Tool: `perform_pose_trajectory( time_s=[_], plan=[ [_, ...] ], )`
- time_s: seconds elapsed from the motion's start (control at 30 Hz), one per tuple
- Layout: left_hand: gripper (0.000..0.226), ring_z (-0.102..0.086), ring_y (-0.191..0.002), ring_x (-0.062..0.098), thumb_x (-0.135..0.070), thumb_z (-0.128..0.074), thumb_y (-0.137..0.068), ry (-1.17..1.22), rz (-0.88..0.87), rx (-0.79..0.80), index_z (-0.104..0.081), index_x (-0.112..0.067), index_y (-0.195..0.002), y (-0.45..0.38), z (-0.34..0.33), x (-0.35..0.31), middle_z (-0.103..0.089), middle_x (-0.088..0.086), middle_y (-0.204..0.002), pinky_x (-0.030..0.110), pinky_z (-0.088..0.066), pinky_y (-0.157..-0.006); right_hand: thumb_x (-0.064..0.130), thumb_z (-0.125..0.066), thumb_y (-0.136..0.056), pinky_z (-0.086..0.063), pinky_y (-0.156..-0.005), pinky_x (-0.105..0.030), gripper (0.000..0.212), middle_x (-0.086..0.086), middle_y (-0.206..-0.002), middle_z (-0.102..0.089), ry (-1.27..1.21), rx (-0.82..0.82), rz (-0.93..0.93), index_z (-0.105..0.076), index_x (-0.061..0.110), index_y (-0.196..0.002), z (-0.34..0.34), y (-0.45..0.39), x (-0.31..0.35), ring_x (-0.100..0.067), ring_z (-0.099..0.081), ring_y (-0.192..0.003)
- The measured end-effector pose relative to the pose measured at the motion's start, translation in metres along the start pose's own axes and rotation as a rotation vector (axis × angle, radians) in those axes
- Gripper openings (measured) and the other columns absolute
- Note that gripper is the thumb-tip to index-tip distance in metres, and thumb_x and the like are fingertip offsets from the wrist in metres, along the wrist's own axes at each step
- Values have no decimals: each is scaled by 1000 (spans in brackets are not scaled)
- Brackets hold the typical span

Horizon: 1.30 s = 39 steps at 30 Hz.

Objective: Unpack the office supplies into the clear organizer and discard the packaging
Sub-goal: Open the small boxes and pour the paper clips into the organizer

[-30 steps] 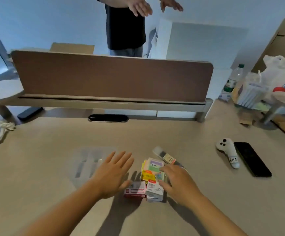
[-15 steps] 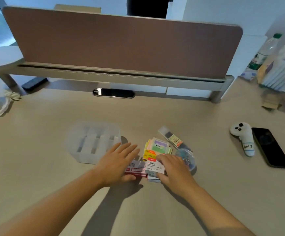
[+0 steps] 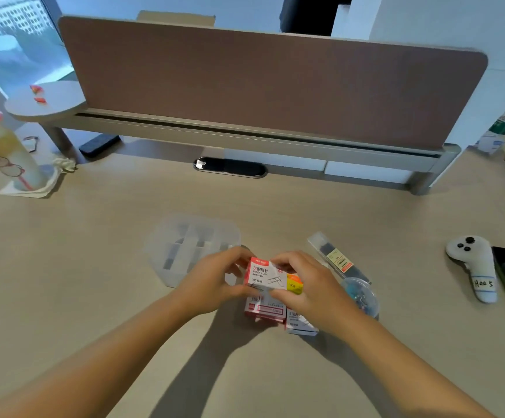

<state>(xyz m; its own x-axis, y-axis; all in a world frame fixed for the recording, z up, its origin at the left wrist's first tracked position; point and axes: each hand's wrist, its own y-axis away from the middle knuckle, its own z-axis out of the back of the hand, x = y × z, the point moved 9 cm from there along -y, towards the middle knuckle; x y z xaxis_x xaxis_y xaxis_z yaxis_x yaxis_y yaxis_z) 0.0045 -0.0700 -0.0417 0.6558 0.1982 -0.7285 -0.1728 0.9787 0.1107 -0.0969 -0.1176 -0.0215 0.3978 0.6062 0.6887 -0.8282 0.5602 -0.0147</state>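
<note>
Above desk (image 3: 94, 267), hands hold paper-clip box (image 3: 265, 274) lengthwise left-right.

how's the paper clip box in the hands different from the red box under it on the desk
The paper clip box is lifted off the desk, pinched between the left hand and the right hand; the red box lies flat on the desk, untouched. The held box shows a mostly white face with a red edge and a clip drawing; the lower one shows a red-framed label. Both are small cardboard packs, seemingly unopened.
</note>
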Motion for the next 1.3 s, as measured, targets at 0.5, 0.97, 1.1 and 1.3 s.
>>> perform_pose_trajectory(
  time_s=[0.5,0.97,1.1,1.3],
  plan=[
    [40,-66,-74,3,10,-63,-73,666,145,-84,-53,-24,-91,7,35,30,-66,-1,-84,17,-55,-67,20,-64,-80,-52,-83,-29,30,-4,-112,-62,-104,-1,5,-61,12,-109,-3,-42,29,-14,-55,-100],
    [38,-66,-68,10,8,-70,-64,839,141,-62,-56,-18,-88,7,58,70,-61,-1,-92,24,-56,-68,21,-51,-87,-53,-72,-42,16,-8,-83,-66,-183,15,63,-65,13,-91,-17,-84,50,-28,-62,-79],
    [47,-65,-81,19,-4,-66,-56,871,90,-71,-50,-23,-96,6,62,77,-60,5,-91,29,-58,-71,17,-52,-86,-55,-58,-23,14,-1,-77,-57,-365,-172,56,-45,26,-77,-25,-98,40,-11,-61,-67],
    [47,-63,-85,20,10,-52,-76,831,-39,-124,-41,-31,-96,18,57,96,-56,8,-94,26,-58,-66,15,-51,-88,-52,-50,-19,25,1,-71,-51,-378,-333,173,-36,25,-71,-47,-93,42,-13,-58,-56]
  ],
)
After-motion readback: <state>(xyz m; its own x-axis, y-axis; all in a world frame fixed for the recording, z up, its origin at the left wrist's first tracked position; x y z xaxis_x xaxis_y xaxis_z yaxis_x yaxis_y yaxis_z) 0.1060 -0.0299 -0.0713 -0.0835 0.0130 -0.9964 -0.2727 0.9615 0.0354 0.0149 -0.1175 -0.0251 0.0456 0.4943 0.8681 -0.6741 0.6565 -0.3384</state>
